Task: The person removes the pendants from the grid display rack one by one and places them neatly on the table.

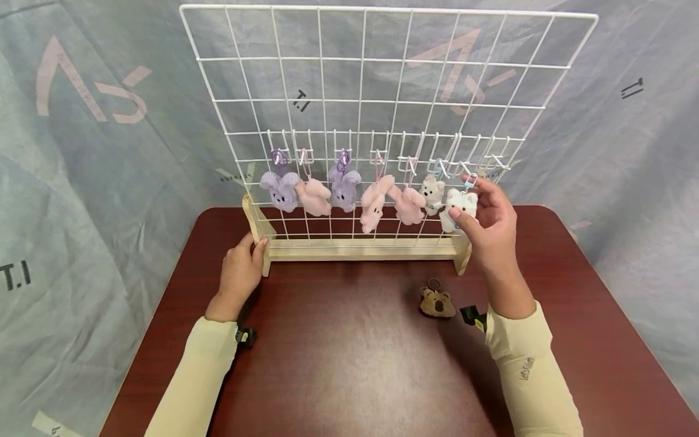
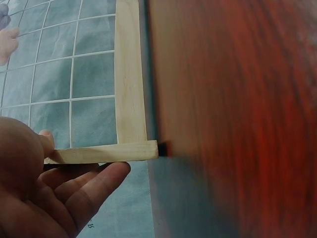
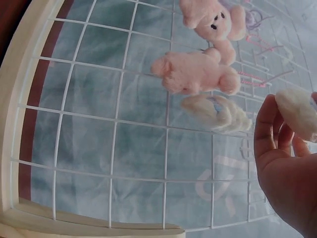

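White toy [image 1: 464, 203] is at the right end of the wire rack [image 1: 362, 59], pinched in the right hand [image 1: 491, 224]; the left hand [image 1: 240, 273] grips the left wooden foot [image 1: 253, 221]. The step seems to be settling its clip [image 1: 469, 181] on a hook [image 1: 465, 167], which calls for careful aligning and a steady rack.

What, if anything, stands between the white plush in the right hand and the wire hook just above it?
Nothing visible: in the head view, the right hand holds the white plush with its blue clasp beside the wire hook. The neighbouring plush hangs to the left. Whether the clasp is hooked is unclear.
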### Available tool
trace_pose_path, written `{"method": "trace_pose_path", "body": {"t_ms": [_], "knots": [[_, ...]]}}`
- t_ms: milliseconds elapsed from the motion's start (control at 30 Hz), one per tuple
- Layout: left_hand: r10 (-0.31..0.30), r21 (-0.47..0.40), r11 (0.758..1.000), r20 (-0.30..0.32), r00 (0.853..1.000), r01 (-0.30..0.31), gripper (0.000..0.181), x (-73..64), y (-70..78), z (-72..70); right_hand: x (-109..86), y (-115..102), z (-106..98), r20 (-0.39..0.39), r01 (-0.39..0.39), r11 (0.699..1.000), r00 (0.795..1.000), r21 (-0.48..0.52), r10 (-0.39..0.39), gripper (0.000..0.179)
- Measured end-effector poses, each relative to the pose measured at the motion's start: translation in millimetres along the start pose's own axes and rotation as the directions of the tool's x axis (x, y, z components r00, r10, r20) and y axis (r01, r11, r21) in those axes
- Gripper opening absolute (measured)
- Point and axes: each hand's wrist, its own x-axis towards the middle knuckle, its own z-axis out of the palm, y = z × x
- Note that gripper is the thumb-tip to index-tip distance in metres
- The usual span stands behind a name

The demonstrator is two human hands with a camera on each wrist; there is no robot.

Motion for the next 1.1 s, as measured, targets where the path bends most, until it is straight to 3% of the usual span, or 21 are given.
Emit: {"method": "trace_pose_path", "body": {"t_ms": [267, 533, 800, 967, 1100], "knots": [[0.002, -0.002, 1.0, 0.003, 1.0, -0.002, 0.042, 0.3, 1.2, -1.1, -2.3, -3, 0, 0.028, 0.009, 1.0, 1.0, 0.007, -0.009, 0.045], [-0.01, 0.0, 1.0, 0.012, 1.0, 0.01, 0.044, 0.6, 0.3, -0.1, -6.9, 1, 3, 0.04, -0.052, 0.998, 0.998, 0.028, 0.051, 0.036], [-0.008, -0.001, 1.0, 0.008, 1.0, 0.008, 0.043, 0.4, -0.6, 1.6, -12.3, 10, -1, 0.051, -0.118, 0.987, 0.991, -0.106, 0.124, 0.021], [-0.005, -0.008, 1.0, 0.008, 1.0, 0.005, 0.042, 0.2, 0.0, 1.7, -13.8, 12, -4, 0.027, -0.136, 0.957, 0.989, -0.257, 0.148, 0.019], [-0.006, -0.007, 1.0, 0.007, 1.0, 0.006, 0.043, 0.3, 0.6, 0.6, -14.3, 14, -4, 0.006, -0.17, 0.932, 0.983, -0.32, 0.181, 0.019]]}}
